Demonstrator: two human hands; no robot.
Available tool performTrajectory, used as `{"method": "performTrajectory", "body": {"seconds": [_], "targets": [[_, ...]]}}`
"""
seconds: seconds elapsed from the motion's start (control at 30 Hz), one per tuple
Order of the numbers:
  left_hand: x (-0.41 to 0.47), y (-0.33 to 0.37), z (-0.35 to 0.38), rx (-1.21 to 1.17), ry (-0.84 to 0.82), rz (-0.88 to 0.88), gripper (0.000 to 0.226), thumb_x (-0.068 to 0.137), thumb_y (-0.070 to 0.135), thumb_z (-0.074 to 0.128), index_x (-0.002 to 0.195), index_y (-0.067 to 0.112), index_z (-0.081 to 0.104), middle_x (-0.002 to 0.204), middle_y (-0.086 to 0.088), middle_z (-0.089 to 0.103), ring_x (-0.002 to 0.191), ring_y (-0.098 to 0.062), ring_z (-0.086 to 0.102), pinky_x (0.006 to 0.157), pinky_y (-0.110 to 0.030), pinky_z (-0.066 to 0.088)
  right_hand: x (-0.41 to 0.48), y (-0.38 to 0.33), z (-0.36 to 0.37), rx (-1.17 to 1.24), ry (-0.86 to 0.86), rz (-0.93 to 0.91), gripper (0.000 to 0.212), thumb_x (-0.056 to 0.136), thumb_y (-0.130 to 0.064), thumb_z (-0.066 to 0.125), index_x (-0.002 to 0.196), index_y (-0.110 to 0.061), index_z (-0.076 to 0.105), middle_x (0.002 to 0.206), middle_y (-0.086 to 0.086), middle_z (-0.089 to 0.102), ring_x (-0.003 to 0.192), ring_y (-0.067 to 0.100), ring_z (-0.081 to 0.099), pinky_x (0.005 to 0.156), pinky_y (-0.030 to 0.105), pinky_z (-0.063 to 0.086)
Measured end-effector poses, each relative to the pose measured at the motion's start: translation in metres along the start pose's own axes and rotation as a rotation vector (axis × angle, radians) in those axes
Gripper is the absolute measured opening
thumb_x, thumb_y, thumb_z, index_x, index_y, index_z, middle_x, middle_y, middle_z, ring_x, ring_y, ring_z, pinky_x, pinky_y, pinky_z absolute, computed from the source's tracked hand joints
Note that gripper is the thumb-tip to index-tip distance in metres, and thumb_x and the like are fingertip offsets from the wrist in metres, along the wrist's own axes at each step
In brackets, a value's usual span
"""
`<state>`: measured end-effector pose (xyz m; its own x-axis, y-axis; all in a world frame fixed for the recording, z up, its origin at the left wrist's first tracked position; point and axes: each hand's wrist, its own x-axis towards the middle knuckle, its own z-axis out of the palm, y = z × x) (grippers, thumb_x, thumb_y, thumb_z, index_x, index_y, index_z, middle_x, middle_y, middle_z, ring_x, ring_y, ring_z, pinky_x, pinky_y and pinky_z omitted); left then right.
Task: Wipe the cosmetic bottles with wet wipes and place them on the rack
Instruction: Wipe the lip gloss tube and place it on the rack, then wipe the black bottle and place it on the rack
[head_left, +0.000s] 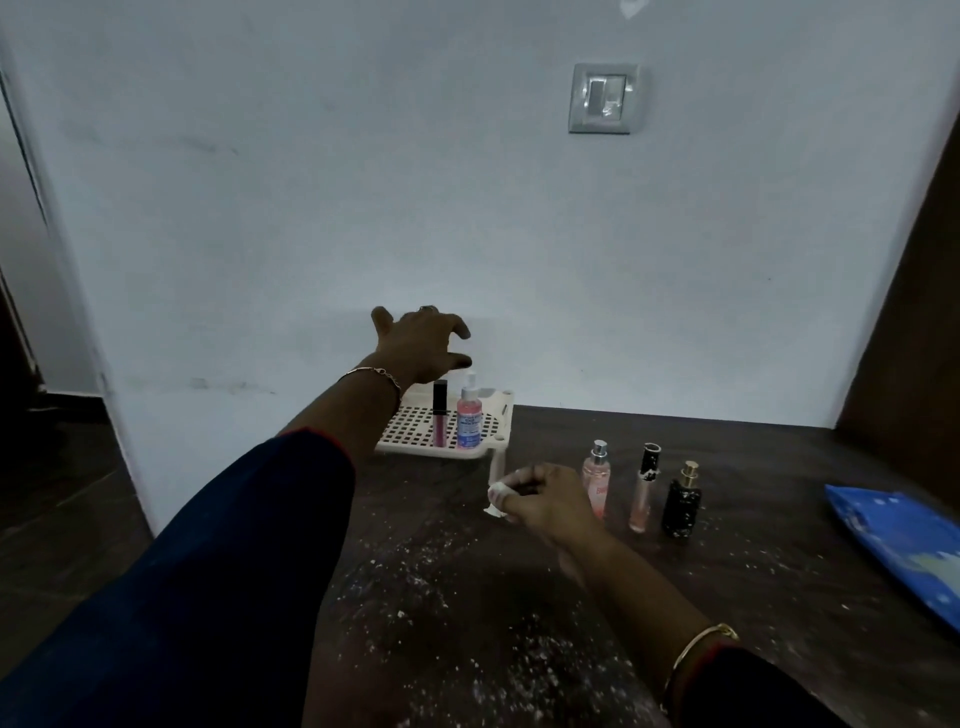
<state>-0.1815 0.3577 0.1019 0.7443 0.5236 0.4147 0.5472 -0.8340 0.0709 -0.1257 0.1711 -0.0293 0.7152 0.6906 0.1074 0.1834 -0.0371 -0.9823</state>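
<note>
Spread wide and holding nothing, the left hand (421, 340) hovers just above the white rack (415, 436), where a pink dropper bottle (469, 415) and a lip gloss tube (440, 413) stand upright. Nearer, the right hand (545, 499) pinches a crumpled wet wipe (497, 493) beside three unwiped bottles (641, 488) standing on the dusty table (467, 597).

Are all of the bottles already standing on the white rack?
No, only two stand on the rack; three bottles remain on the dark table.
</note>
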Motion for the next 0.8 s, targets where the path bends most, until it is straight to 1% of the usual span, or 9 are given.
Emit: {"method": "performTrajectory", "body": {"seconds": [0.17, 0.3, 0.4, 0.47, 0.5, 0.57, 0.6, 0.7, 0.8], "targets": [[-0.016, 0.057, -0.013, -0.134, 0.005, 0.076, 0.039, 0.08, 0.052, 0.063, 0.117, 0.039, 0.055, 0.113, 0.01, 0.058, 0.114, -0.012, 0.05, 0.093, -0.042, 0.022, -0.03, 0.001, -0.034, 0.052, 0.036, 0.018, 0.009, 0.076, -0.003, 0.075, 0.076, -0.004, 0.066, 0.071, 0.007, 0.068, 0.064, 0.013, 0.062, 0.06, 0.021, 0.053], [-0.03, 0.12, -0.006, -0.183, 0.031, 0.213, 0.029, 0.082, 0.05, 0.059, 0.109, 0.039, 0.061, 0.108, 0.013, 0.059, 0.109, -0.01, 0.052, 0.092, -0.04, 0.022, -0.05, 0.004, -0.075, 0.05, 0.074, 0.047, 0.01, 0.075, -0.004, 0.076, 0.082, -0.002, 0.069, 0.077, 0.008, 0.07, 0.069, 0.014, 0.063, 0.064, 0.021, 0.054], [-0.04, 0.168, 0.008, -0.169, -0.004, 0.337, 0.025, 0.084, 0.049, 0.058, 0.104, 0.037, 0.064, 0.106, 0.013, 0.062, 0.109, -0.009, 0.054, 0.093, -0.04, 0.021, -0.06, 0.005, -0.106, 0.019, 0.107, 0.061, 0.012, 0.075, -0.001, 0.075, 0.086, 0.001, 0.07, 0.079, 0.011, 0.069, 0.07, 0.013, 0.062, 0.06, 0.014, 0.052], [-0.044, 0.196, 0.021, -0.096, -0.044, 0.414, 0.026, 0.086, 0.047, 0.057, 0.109, 0.037, 0.063, 0.111, 0.012, 0.063, 0.114, -0.01, 0.052, 0.094, -0.041, 0.021, -0.066, 0.005, -0.128, -0.001, 0.132, 0.06, 0.014, 0.076, -0.001, 0.074, 0.089, 0.003, 0.071, 0.079, 0.01, 0.069, 0.067, 0.008, 0.062, 0.058, 0.01, 0.051], [-0.044, 0.204, 0.029, -0.017, -0.049, 0.461, 0.029, 0.088, 0.044, 0.056, 0.115, 0.037, 0.061, 0.118, 0.011, 0.061, 0.117, -0.013, 0.051, 0.095, -0.041, 0.022, -0.069, 0.005, -0.137, 0.002, 0.141, 0.058, 0.014, 0.076, 0.0, 0.074, 0.089, 0.004, 0.071, 0.077, 0.01, 0.069, 0.064, 0.006, 0.061, 0.057, 0.009, 0.05], [-0.045, 0.22, 0.045, 0.162, -0.039, 0.564, 0.038, 0.091, 0.036, 0.054, 0.129, 0.036, 0.051, 0.132, 0.006, 0.055, 0.119, -0.019, 0.05, 0.093, -0.042, 0.025, -0.074, 0.006, -0.158, 0.03, 0.15, 0.06, 0.009, 0.076, 0.0, 0.073, 0.085, 0.003, 0.072, 0.073, 0.009, 0.068, 0.061, 0.006, 0.061, 0.057, 0.01, 0.05], [-0.046, 0.226, 0.052, 0.228, -0.039, 0.597, 0.041, 0.093, 0.033, 0.052, 0.133, 0.037, 0.047, 0.134, 0.004, 0.053, 0.118, -0.022, 0.05, 0.092, -0.042, 0.027, -0.077, 0.008, -0.167, 0.053, 0.154, 0.072, 0.005, 0.076, 0.001, 0.074, 0.081, 0.0, 0.072, 0.072, 0.008, 0.068, 0.062, 0.008, 0.062, 0.057, 0.011, 0.051], [-0.048, 0.237, 0.065, 0.335, -0.055, 0.615, 0.041, 0.094, 0.025, 0.05, 0.133, 0.037, 0.045, 0.126, 0.001, 0.06, 0.115, -0.024, 0.05, 0.092, -0.041, 0.027, -0.086, 0.016, -0.19, 0.128, 0.157, 0.132, 0.009, 0.076, 0.002, 0.073, 0.084, -0.001, 0.072, 0.075, 0.007, 0.07, 0.06, 0.003, 0.065, 0.056, 0.012, 0.05], [-0.051, 0.243, 0.067, 0.375, -0.073, 0.593, 0.04, 0.091, 0.015, 0.05, 0.127, 0.033, 0.052, 0.117, 0.001, 0.064, 0.114, -0.022, 0.05, 0.095, -0.041, 0.026, -0.094, 0.024, -0.206, 0.174, 0.167, 0.18, 0.012, 0.079, 0.004, 0.069, 0.086, -0.005, 0.071, 0.09, 0.013, 0.072, 0.069, 0.006, 0.066, 0.065, 0.014, 0.055]]}}
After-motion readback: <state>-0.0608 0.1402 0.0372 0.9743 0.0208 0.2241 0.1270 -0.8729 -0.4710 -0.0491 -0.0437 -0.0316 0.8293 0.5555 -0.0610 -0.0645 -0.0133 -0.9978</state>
